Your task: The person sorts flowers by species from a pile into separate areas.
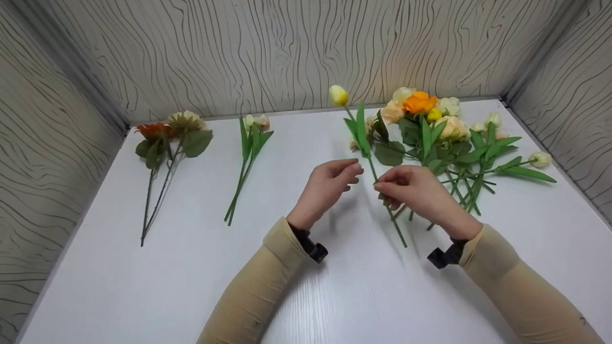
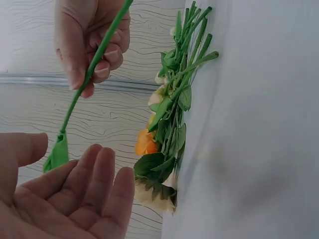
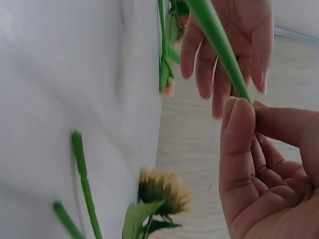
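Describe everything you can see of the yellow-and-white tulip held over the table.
The tulip has one closed bloom, whitish and partly bright yellow, with pointed green leaves below it. Its slim, smooth green stem looks like plastic. It is held above the white table, bloom towards the back wall and leaning left in the head view. The right hand pinches the stem; the left hand is close but apart from it.

1 left hand (image 1: 329,184), 1 right hand (image 1: 413,191), 2 wrist cameras (image 1: 318,252). 1 yellow-and-white tulip (image 1: 362,137) held. 2 pale tulips (image 1: 256,140) left-centre. Far left: 1 red-orange flower (image 1: 154,131), 1 cream flower (image 1: 185,122). Flower heap (image 1: 427,138): 1 orange bloom (image 1: 420,102), rest overlap, uncountable.
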A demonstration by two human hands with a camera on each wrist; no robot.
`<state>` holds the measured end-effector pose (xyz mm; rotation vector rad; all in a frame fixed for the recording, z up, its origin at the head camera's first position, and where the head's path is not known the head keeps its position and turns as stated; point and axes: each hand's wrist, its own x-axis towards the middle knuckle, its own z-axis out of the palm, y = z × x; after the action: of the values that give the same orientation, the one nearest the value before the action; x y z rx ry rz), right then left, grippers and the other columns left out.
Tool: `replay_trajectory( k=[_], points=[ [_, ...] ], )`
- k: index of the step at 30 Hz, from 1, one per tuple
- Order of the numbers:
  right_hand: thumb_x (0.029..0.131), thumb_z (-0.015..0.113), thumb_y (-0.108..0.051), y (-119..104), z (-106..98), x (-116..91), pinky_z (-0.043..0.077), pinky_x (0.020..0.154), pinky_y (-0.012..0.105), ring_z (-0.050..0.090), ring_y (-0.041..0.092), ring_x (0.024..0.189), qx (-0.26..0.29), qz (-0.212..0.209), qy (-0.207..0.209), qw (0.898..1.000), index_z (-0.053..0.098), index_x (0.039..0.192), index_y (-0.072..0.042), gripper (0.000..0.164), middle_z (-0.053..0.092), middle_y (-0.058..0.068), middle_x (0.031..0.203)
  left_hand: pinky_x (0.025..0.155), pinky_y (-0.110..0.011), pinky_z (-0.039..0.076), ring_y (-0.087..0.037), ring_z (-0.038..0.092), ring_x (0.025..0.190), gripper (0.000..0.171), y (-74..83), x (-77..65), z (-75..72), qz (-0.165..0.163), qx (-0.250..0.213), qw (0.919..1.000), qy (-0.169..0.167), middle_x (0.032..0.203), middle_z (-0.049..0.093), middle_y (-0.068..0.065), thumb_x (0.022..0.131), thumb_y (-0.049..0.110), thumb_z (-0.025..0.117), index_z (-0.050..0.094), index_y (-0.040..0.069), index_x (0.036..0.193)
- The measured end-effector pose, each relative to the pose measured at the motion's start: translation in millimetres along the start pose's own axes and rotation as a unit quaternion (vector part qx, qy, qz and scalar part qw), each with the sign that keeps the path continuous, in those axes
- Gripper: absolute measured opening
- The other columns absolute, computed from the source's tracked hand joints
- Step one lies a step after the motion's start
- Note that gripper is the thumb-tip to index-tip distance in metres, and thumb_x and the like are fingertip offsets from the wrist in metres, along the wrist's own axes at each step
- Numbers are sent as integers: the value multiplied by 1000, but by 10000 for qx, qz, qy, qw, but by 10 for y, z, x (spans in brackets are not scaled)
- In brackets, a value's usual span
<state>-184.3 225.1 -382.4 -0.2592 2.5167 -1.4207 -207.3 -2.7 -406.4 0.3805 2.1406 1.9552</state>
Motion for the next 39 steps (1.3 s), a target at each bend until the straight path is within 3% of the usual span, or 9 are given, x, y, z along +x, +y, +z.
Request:
replay_trajectory(
  k=[4,8,16,25,31,35,39],
  points=[
    [97,73,-34,-7,202,36,59,66,42,67,25,73,29,-165,-6,9999,73,106,-7,29,71,14,86,89,-35,58,-30,69,110,38,-53,48,4,-147,-715,9971,192,110,74,0,104,32,63,68,7,131],
    [96,75,-35,24,307,61,53,58,37,66,24,69,90,-149,42,9998,72,103,-8,28,70,10,80,87,-36,59,-30,70,106,30,-94,66,28,-195,-988,9941,412,108,75,-5,102,29,66,72,7,123],
    [94,77,-30,69,394,76,59,65,39,66,25,69,516,-131,15,9986,70,102,-3,29,69,13,80,86,-39,60,-23,72,94,24,-138,63,36,-122,-1035,9930,564,101,76,-4,98,25,72,76,7,113],
    [94,78,-28,86,422,115,60,67,42,66,25,67,597,-43,34,9982,69,101,-2,28,68,13,78,83,-35,61,-23,73,93,21,-136,48,37,-206,-1154,9912,615,100,76,-6,100,25,70,77,9,111],
    [93,78,-27,77,441,123,61,67,37,67,25,68,678,-71,40,9977,69,102,-2,27,70,13,80,83,-36,60,-23,72,94,20,-140,58,21,-230,-1271,9902,539,101,76,-7,101,23,68,77,8,111],
    [95,76,-30,63,434,129,61,70,39,70,35,79,768,-106,15,9970,69,110,-3,32,71,19,92,83,-36,60,-23,72,95,19,-142,68,-71,-249,-1206,9911,498,100,76,-8,102,22,67,76,7,110],
    [99,71,-33,54,389,128,62,75,42,69,43,89,766,-188,62,9969,67,119,-3,36,70,25,104,82,-35,59,-26,70,98,21,-108,80,-310,-355,-709,9958,456,100,75,-9,103,24,66,76,6,110]
  ],
)
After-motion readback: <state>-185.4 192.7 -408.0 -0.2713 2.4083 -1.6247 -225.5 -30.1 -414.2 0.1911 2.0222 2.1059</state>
